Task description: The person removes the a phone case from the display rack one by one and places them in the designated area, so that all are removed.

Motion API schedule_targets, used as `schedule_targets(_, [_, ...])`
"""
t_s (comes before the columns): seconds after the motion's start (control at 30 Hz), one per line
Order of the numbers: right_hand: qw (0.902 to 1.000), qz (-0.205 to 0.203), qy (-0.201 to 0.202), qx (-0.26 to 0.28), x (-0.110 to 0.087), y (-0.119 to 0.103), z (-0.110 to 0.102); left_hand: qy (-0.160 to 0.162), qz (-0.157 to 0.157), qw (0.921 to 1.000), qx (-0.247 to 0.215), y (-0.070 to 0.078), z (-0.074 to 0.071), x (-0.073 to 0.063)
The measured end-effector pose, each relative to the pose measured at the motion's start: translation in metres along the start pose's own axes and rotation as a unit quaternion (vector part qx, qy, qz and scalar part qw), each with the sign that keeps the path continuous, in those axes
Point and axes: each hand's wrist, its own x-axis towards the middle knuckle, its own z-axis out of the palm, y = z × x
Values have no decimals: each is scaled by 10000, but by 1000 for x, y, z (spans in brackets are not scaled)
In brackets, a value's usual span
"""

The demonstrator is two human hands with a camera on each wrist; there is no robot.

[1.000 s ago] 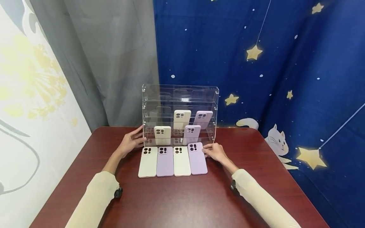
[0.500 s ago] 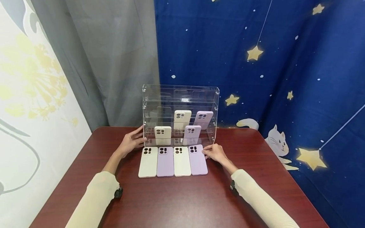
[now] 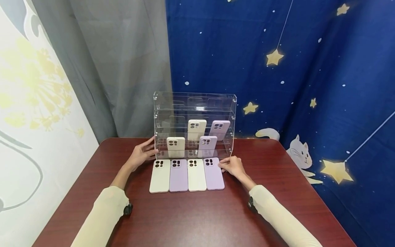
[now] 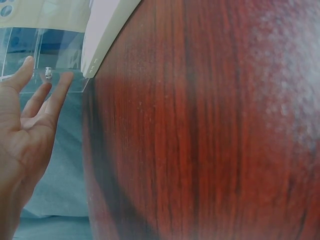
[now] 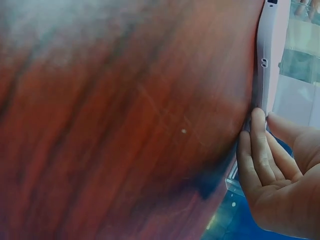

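Note:
Several phone cases lie side by side on the table before a clear acrylic display rack, alternating cream and lilac. At the right end of this row is a lilac phone case. My right hand pinches its upper right edge; in the right wrist view the thumb is on one face and fingertips are at the side. My left hand touches the rack's lower left side with its fingers extended. The cream phone case at the row's left end lies just in front of that hand.
On the rack's tiers stand more cases: a cream one and a lilac one higher up, a cream one and a lilac one lower down. Grey and blue curtains hang behind the wooden table.
The top end of the rightmost lilac phone case has come down slightly, more level with its neighbours, with my right hand still on it. My left hand stays at the rack.

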Motion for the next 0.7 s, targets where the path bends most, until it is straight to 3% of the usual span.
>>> schedule_targets(0.33, [9994, -189, 241, -148, 0, 2, -1, 4, 55, 10000, -42, -1, 0, 2])
schedule_targets(0.7, [9972, -566, 366, 314, 6, -10, -14, 70, -9, 10000, 54, -2, -1, 1])
